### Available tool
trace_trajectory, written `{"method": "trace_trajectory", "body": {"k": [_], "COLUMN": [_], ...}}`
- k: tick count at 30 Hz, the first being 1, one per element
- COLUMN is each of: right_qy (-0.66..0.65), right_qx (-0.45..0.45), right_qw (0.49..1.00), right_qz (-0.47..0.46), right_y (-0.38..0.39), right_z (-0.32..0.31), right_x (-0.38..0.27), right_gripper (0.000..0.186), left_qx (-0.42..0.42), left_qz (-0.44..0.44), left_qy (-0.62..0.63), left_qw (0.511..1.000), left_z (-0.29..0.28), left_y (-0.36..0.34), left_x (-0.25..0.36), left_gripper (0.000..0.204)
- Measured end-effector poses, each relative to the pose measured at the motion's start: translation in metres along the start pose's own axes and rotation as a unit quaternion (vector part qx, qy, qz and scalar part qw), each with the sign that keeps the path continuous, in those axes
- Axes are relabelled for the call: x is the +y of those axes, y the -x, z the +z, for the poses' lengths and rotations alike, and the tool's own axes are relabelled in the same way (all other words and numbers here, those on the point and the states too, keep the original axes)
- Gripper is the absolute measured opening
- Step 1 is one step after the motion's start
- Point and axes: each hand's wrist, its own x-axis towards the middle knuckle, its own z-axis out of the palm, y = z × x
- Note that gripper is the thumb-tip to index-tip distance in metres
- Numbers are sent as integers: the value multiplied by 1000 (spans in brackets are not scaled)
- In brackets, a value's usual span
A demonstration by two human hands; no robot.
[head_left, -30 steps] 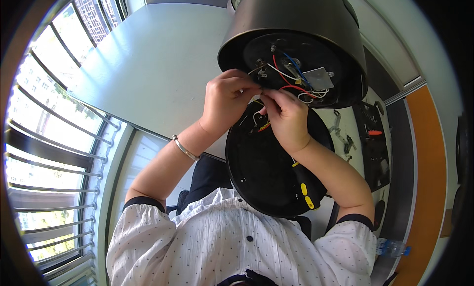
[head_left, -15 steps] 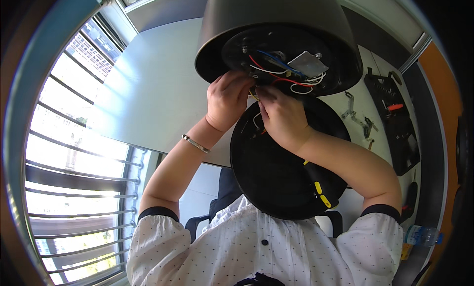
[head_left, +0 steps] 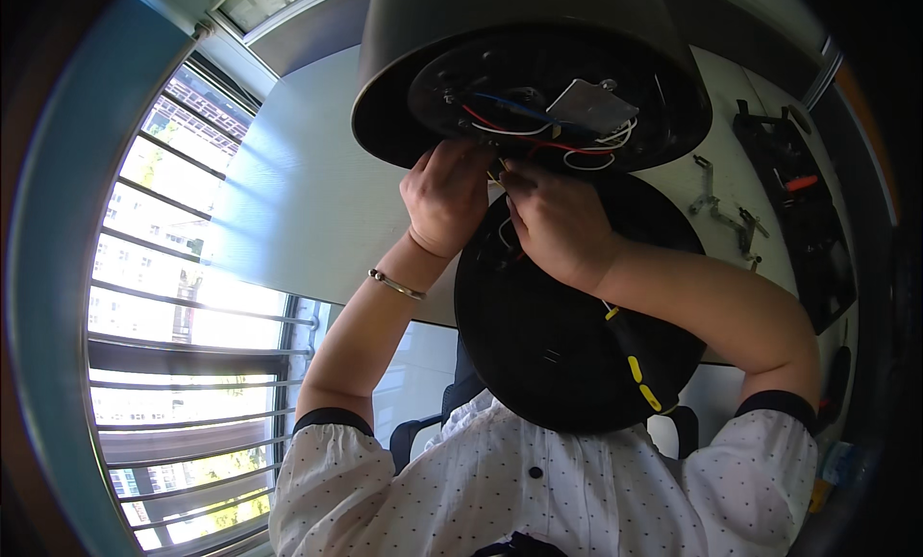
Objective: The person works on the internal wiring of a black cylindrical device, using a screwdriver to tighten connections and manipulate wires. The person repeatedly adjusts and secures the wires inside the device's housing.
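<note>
A large dark cylindrical appliance [head_left: 519, 14] lies on its side, its underside showing red, blue and white wires and a metal plate [head_left: 591, 105]. Just below its rim my left hand [head_left: 447, 192] and my right hand [head_left: 553, 221] meet with bent fingers, pinching at a thin light wire [head_left: 496, 180]; the fingertips are partly hidden. Below them a round black cover [head_left: 534, 365] overhangs the table's edge, with wires near its upper part, largely behind my hands. A black-and-yellow screwdriver [head_left: 630, 355] lies on the cover under my right forearm.
The pale table [head_left: 298, 144] extends left toward a barred window [head_left: 192, 384]. On the right are loose metal tools [head_left: 731, 221], a black tool case [head_left: 788, 211] and, lower down, a plastic bottle [head_left: 836, 461]. A chair arm [head_left: 413, 432] shows beside me.
The view has shifted, so the scene sits further right and the appliance higher. My hands stay together at the wire, fingers slightly repositioned; the appliance's wires look much as before.
</note>
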Motion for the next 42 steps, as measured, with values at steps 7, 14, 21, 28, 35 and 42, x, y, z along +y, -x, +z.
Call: {"method": "trace_trajectory", "body": {"k": [7, 14, 21, 28, 35, 42], "right_qy": [-8, -20, -135, -189, -238, -195], "right_qx": [-6, -24, 20, 24, 103, 120], "right_qw": [1000, 999, 990, 978, 963, 973], "right_qz": [-8, -10, 36, 84, 79, 37], "right_y": [1, -1, -4, -19, -24, -28], "right_z": [0, -1, 3, 11, 20, 18], "right_x": [2, 2, 3, 11, 14, 16], "right_gripper": [20, 20, 19, 18, 16, 11], "left_qx": [5, 16, 0, -8, -17, -42], "left_qz": [-18, -124, -246, -331, -248, -334], "left_qy": [-1, 15, 63, 196, 195, 245], "left_qw": [1000, 992, 967, 923, 949, 909], "left_z": [1, 4, -1, 3, 4, 5], "left_y": [0, 8, 3, 8, 6, 7], "left_x": [1, 0, 5, 4, -1, -3], "left_gripper": [16, 13, 17, 17, 12, 13]}}
